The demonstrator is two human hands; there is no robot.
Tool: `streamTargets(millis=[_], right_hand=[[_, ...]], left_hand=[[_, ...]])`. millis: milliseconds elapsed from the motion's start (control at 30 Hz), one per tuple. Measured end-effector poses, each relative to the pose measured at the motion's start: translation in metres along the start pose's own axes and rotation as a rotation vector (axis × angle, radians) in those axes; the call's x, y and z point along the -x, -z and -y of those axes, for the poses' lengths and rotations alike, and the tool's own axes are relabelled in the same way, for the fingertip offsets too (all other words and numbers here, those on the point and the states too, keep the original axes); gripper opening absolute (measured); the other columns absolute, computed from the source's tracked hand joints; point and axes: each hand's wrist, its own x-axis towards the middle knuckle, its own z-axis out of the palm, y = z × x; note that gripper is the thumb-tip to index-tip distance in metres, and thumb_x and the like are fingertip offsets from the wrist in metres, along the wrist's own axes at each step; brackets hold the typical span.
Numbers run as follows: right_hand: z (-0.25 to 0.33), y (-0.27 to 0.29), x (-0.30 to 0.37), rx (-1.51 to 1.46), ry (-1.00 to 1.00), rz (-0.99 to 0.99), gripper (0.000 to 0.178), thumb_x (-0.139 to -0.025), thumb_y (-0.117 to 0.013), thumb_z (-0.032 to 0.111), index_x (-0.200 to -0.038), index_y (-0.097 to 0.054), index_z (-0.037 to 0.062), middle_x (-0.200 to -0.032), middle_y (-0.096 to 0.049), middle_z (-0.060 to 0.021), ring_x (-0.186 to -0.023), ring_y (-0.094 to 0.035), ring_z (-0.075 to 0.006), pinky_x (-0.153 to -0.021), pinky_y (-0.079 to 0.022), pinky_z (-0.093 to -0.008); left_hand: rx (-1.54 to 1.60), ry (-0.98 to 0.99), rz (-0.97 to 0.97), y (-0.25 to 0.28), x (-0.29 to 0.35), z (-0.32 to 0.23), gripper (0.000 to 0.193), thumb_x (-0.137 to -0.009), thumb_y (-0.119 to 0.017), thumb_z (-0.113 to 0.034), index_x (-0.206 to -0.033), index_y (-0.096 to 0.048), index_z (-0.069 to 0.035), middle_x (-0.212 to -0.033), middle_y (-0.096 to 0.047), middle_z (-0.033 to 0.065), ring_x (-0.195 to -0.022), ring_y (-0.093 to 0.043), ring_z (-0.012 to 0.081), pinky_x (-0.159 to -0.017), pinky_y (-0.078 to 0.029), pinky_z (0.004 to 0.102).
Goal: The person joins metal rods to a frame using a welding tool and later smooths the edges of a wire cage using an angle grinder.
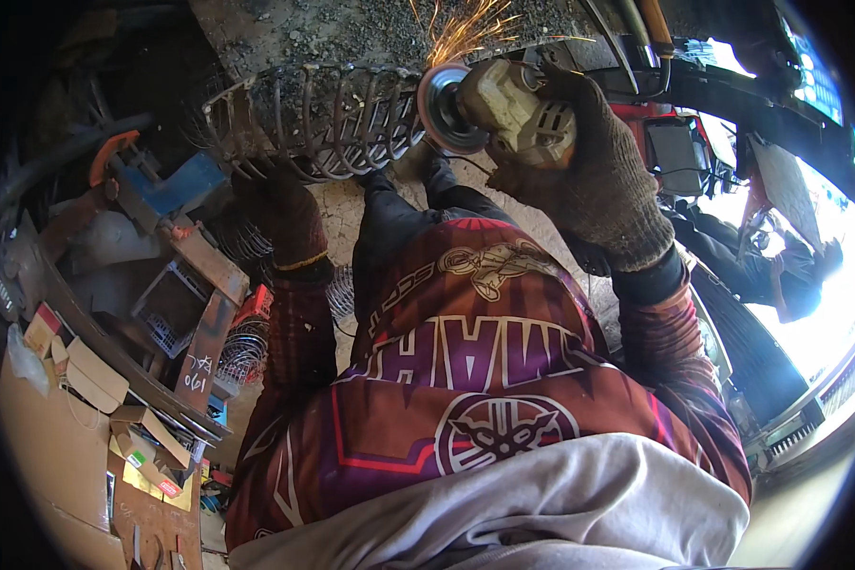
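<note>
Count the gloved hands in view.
2. The left hand grips the wire cage from below; the right hand holds the angle grinder against its end, throwing sparks.

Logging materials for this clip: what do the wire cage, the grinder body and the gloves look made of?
Wire cage: bare steel rod, dull grey, throwing orange sparks where the disc touches. Grinder: pale casing, probably plastic or painted metal, grimy. Right hand glove: coarse knitted fabric, grey-brown. Left hand glove: dark, likely knitted too.
</note>
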Motion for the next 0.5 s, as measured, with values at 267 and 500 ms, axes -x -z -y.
streamTargets(millis=[267, 500], right_hand=[[0.005, 0.003, 0.010, -0.174, -0.061, -0.050, 0.079, -0.070, -0.090, 0.020, -0.134, -0.046, 0.0040, -0.117, -0.063, -0.0200, -0.106, -0.067, -0.0288, -0.087, -0.055, -0.0382], [0.013, 0.004, 0.000, -0.135, 0.003, -0.038, 0.079, -0.069, -0.089, 0.020, -0.133, -0.047, 0.0030, -0.115, -0.064, -0.0185, -0.107, -0.067, -0.0265, -0.088, -0.055, -0.0381]], left_hand=[[0.937, 0.156, -0.371, -0.020, -0.010, -0.003, 0.040, -0.097, -0.051, -0.031, -0.125, -0.054, -0.003, -0.118, -0.059, 0.0170, -0.103, -0.059, 0.0326, -0.089, -0.048, 0.0446], [1.171, 0.236, -0.472, -0.021, -0.025, -0.021, 0.040, -0.095, -0.051, -0.033, -0.126, -0.054, -0.007, -0.116, -0.058, 0.0152, -0.102, -0.057, 0.0329, -0.085, -0.044, 0.0506]])
